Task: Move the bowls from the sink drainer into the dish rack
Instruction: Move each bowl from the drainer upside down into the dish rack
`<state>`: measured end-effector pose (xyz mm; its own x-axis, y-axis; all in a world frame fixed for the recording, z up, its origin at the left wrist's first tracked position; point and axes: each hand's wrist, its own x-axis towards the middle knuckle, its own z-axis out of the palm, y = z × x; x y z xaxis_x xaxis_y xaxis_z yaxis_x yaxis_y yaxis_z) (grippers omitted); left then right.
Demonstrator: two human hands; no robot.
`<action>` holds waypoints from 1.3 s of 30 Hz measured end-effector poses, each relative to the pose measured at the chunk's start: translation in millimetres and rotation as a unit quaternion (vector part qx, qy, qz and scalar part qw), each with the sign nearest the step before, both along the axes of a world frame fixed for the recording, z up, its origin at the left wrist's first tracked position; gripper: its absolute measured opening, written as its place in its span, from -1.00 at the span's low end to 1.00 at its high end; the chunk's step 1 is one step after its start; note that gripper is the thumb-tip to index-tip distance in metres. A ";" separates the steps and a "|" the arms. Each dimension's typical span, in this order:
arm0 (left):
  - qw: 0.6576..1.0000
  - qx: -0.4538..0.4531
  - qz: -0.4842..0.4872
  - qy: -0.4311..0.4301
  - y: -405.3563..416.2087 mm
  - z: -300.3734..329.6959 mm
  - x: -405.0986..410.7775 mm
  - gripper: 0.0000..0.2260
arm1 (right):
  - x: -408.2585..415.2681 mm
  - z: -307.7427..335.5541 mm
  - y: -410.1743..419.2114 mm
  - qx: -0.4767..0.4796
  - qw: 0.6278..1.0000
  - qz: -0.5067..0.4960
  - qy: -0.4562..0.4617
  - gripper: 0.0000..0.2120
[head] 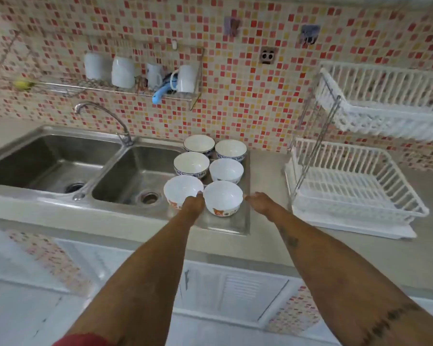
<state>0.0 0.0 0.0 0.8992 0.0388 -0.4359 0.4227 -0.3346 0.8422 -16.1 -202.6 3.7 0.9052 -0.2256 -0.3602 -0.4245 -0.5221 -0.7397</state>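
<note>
Six white ceramic bowls (223,168) sit on the steel sink drainer (245,221); left hand (194,204) touches between the front two, grip unclear; right hand (260,202) open, empty; white plastic dish rack (355,191) beside.

Both arms outstretched (left grip (194,204) curled, right grip (260,202) loose).

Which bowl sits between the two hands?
The front right bowl, with orange pictures on its side. The left hand and right hand flank it; the other bowls sit behind or left.
</note>
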 end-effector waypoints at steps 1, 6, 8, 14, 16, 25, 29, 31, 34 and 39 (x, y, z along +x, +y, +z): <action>0.999 -0.025 0.012 0.020 -3.2 -8.5 5.8 -0.50 | 7.3 -6.5 4.4 0.023 0.999 -0.025 0.000 -0.52; 0.991 -0.115 0.029 0.066 -25.5 -56.1 31.8 -0.58 | 38.0 -27.7 19.5 0.076 0.994 -0.079 0.023 -0.49; 0.987 -0.135 0.053 0.068 -32.1 -56.9 35.2 -0.59 | 48.1 -35.9 21.4 0.076 0.993 -0.092 0.020 -0.51; 0.981 -0.142 0.087 0.095 -42.5 -71.4 48.1 -0.61 | 59.4 -48.9 17.8 0.082 0.992 -0.098 0.015 -0.56; 0.981 -0.131 0.099 0.098 -45.8 -80.5 57.0 -0.61 | 65.2 -52.8 13.9 0.083 0.993 -0.085 0.021 -0.55; 0.961 -0.194 0.159 0.115 -55.7 -61.2 56.1 -0.58 | 70.8 -62.0 3.3 0.106 0.992 -0.064 0.034 -0.51; 0.956 -0.210 0.178 0.103 -62.1 -41.3 45.5 -0.58 | 74.6 -54.5 0.1 0.103 0.993 -0.059 0.007 -0.50; 0.942 -0.248 0.213 0.080 -66.5 -25.2 40.1 -0.58 | 76.9 -39.5 -1.1 0.103 0.993 -0.054 -0.026 -0.49; 0.909 -0.329 0.252 0.047 -72.9 19.5 36.2 -0.62 | 82.5 9.2 -6.5 0.093 0.991 -0.036 -0.091 -0.48; 0.838 -0.504 0.203 0.044 -89.7 145.2 46.7 -0.31 | 79.5 143.1 -35.4 0.100 0.961 -0.033 -0.255 -0.53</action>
